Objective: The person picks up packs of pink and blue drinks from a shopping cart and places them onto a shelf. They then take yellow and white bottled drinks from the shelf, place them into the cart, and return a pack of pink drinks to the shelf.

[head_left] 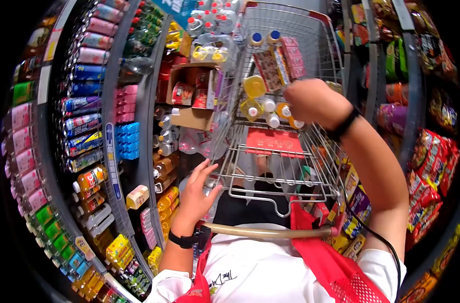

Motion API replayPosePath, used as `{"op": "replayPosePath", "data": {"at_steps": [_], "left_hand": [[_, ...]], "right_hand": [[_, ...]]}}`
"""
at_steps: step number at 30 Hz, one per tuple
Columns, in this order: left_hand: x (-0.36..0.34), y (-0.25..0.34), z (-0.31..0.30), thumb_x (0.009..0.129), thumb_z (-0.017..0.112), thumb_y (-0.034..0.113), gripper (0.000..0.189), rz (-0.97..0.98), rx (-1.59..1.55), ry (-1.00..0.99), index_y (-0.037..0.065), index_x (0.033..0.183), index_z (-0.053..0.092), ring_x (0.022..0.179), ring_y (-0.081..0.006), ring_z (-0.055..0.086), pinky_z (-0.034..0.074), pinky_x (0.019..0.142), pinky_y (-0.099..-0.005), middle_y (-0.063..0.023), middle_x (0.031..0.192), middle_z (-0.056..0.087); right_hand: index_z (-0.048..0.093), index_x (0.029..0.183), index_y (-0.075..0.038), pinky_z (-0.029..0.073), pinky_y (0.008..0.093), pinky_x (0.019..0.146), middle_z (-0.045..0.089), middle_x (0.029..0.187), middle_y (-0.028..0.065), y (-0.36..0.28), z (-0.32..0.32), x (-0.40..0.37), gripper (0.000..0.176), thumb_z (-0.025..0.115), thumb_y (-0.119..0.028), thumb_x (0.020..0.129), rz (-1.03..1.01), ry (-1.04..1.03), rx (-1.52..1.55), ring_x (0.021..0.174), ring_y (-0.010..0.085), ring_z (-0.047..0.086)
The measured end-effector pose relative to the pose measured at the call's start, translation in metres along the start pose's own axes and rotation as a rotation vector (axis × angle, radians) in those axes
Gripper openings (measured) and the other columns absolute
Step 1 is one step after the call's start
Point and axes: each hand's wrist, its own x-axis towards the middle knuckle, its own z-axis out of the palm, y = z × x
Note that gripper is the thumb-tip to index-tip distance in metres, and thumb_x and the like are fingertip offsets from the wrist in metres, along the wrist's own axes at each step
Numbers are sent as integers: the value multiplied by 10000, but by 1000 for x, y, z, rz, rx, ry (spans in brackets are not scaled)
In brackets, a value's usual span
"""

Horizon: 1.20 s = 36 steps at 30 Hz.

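Observation:
My left hand (197, 189) is open beside the left side of the shopping cart (270, 194), fingers spread and nothing in them. Over the right part of the basket, my right hand (315, 101) is curled closed with its back to me. Whatever lies within its fingers is hidden. Close to it are orange bottles with white caps (286, 110), white-capped bottles (272, 119) and yellow bottles (254, 87). Further forward lie a pink multipack of cartons (292, 56), a brown patterned pack (267, 69) and two blue-capped bottles (274, 35).
Drink shelves (108, 151) line the left and snack shelves (417, 116) the right. An opened cardboard box (197, 118) with red packs stands left of the cart, near bottled water (210, 22). The cart's handle (265, 231) crosses in front of my body.

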Motion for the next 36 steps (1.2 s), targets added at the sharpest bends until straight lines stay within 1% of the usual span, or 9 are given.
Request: {"op": "replayPosePath", "data": {"at_steps": [4, 8, 11, 14, 17, 22, 25, 30, 36], "left_hand": [[-1, -14, 4, 866, 783, 121, 572, -5, -106, 39, 93, 1403, 590, 1382, -355, 526, 430, 1135, -418, -159, 1519, 514], [-2, -13, -2, 909, 722, 97, 531, -88, -324, 8, 112, 1419, 579, 1393, -355, 512, 418, 1145, -416, -166, 1522, 500], [-3, -28, -1, 919, 638, 11, 528, -56, -460, 89, 119, 1431, 567, 1423, -354, 479, 411, 1149, -424, -163, 1543, 454], [-5, -39, 1, 908, 611, -20, 556, 36, -451, 182, 132, 1439, 548, 1414, -379, 483, 416, 1148, -437, -183, 1565, 416], [-6, -41, 9, 926, 574, -12, 516, -12, -449, 197, 153, 1415, 552, 1380, -440, 493, 464, 1101, -457, -210, 1562, 402], [-6, -51, 23, 930, 597, 11, 534, 18, -475, 236, 126, 1439, 488, 1354, -425, 506, 437, 1121, -456, -196, 1519, 435], [-14, -58, 20, 945, 648, 57, 505, 86, -784, 220, 80, 1426, 498, 1383, -354, 487, 378, 1153, -422, -166, 1480, 481], [-42, -83, 3, 972, 679, 161, 426, 161, -999, 438, 86, 1374, 559, 1165, -237, 675, 528, 990, -380, -107, 1299, 644], [-80, -133, -14, 977, 680, 199, 505, 123, -910, 522, 100, 1436, 496, 1150, -257, 674, 543, 953, -400, -95, 1413, 570]], "right_hand": [[552, 1280, 14, 536, 516, 947, 699, 1117, 271, 6, 103, 167, 436, 591, -107, 863, -78, 399, 350, 1052, 458, 680], [473, 1368, 37, 515, 488, 996, 688, 1122, 299, 0, 167, 241, 501, 577, -181, 929, 115, 265, 233, 1050, 439, 690], [452, 1384, 26, 524, 508, 942, 700, 1069, 297, 65, 253, 316, 486, 569, -189, 965, -20, 319, -34, 1013, 445, 697], [465, 1386, -44, 534, 527, 852, 702, 1020, 288, 11, 185, 257, 469, 614, -165, 958, 112, 303, 337, 1002, 470, 687], [559, 1278, -62, 535, 501, 769, 697, 942, 240, 61, 205, 277, 368, 674, -157, 942, -54, 492, 496, 900, 451, 685], [649, 1111, -17, 502, 275, 680, 679, 937, 22, 70, 130, 209, 257, 753, -184, 946, 90, 386, 973, 812, 117, 629], [660, 1153, -11, 524, 304, 721, 690, 1008, 49, 22, 73, 106, 258, 737, -178, 974, -127, 668, 681, 884, 144, 649], [656, 1224, -11, 553, 336, 832, 683, 1130, 72, -90, -12, -42, 282, 727, -148, 989, -106, 888, 194, 973, 163, 649], [640, 1153, 0, 504, 245, 850, 629, 1131, 43, -252, -56, -56, 244, 720, -70, 933, -398, 749, 503, 952, 109, 604]]}}
